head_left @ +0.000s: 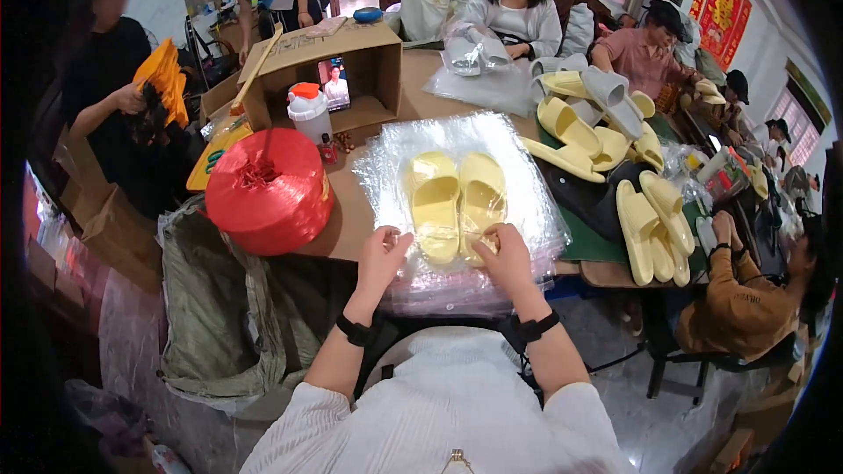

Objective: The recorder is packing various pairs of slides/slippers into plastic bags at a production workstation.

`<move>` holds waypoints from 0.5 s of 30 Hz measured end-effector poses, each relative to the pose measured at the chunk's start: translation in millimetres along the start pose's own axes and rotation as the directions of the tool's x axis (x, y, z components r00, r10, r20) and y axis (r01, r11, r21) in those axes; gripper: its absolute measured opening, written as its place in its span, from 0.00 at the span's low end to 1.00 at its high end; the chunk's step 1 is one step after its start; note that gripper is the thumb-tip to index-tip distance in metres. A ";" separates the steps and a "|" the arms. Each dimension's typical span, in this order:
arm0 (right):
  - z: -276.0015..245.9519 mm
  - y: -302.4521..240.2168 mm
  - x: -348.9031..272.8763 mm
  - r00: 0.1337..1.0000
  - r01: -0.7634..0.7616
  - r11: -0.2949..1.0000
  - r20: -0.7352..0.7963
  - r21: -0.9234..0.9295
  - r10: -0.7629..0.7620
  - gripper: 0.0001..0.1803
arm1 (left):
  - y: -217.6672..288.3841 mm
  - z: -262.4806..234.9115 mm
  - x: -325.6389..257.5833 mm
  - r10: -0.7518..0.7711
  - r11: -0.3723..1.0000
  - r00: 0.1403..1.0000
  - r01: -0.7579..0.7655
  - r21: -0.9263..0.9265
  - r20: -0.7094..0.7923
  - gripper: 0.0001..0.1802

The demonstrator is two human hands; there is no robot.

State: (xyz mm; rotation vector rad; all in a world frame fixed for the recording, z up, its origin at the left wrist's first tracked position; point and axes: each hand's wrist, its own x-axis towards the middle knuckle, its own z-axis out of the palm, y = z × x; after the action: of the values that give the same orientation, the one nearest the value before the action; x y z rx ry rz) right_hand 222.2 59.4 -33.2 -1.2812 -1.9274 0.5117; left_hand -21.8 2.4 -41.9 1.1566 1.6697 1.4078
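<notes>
A pair of yellow slide slippers (435,202) lies side by side, toes away from me, inside a clear plastic bag (459,167). The bag rests on a thick stack of clear plastic bags (527,197) at the table's near edge. My left hand (383,259) is at the bag's near left corner, its thumb and fingertips closed on the film. At the near right corner, beside the right slipper's heel, my right hand (509,259) pinches the bag. The film between my fingers is thin and hard to make out.
Left of the stack stands a large red roll of plastic twine (268,193). Behind it are a white bottle (308,111) and an open cardboard box (369,79) with a phone inside. Loose yellow slippers (571,136) pile up on the right. Several people work around the table.
</notes>
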 end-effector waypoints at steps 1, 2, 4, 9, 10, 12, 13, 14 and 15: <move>3.3 3.2 1.2 1.000 0.010 1.000 -0.007 0.001 -0.010 0.17 | -4.1 1.1 3.5 0.000 1.000 1.000 0.000 0.000 -0.008 0.22; 5.7 6.9 3.1 1.000 0.016 1.000 -0.003 0.004 -0.016 0.17 | -11.1 3.6 11.1 0.073 0.990 0.997 -0.070 0.125 -0.017 0.27; 8.8 11.5 1.7 0.999 0.025 1.000 -0.037 0.016 -0.025 0.17 | -2.5 9.0 11.6 0.139 0.959 0.990 -0.133 0.252 -0.009 0.32; 9.2 14.6 -0.6 0.997 -0.063 0.992 -0.033 0.108 0.067 0.18 | 16.8 21.7 12.2 0.076 0.966 0.994 -0.052 0.255 -0.084 0.35; 9.2 13.5 -0.8 0.995 -0.083 0.989 -0.035 0.122 0.088 0.17 | 16.2 22.0 16.8 0.078 0.966 0.993 -0.054 0.254 -0.089 0.35; 10.8 19.9 -1.2 0.996 -0.067 0.989 -0.055 0.133 0.075 0.19 | 22.8 24.2 25.9 -0.077 0.997 0.969 0.080 -0.003 0.234 0.30; 11.7 24.2 -2.4 0.995 -0.056 0.988 -0.075 0.143 0.067 0.20 | 38.1 29.0 19.2 -0.186 0.982 0.957 0.175 0.068 0.222 0.24; 12.9 28.2 -4.3 0.995 -0.056 0.988 -0.079 0.142 0.068 0.20 | 37.0 32.5 19.5 -0.182 0.983 0.957 0.171 0.069 0.226 0.24; 14.7 27.0 -5.0 0.989 -0.105 0.970 -0.075 0.220 0.124 0.24 | 32.6 32.3 18.0 -0.165 0.982 0.951 0.182 -0.043 0.262 0.22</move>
State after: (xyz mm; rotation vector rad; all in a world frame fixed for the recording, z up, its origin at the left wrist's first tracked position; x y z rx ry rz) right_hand 228.3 67.3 -62.7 -1.2573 -1.6817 0.6919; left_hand 6.9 32.6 -15.7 1.0759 1.4903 1.1429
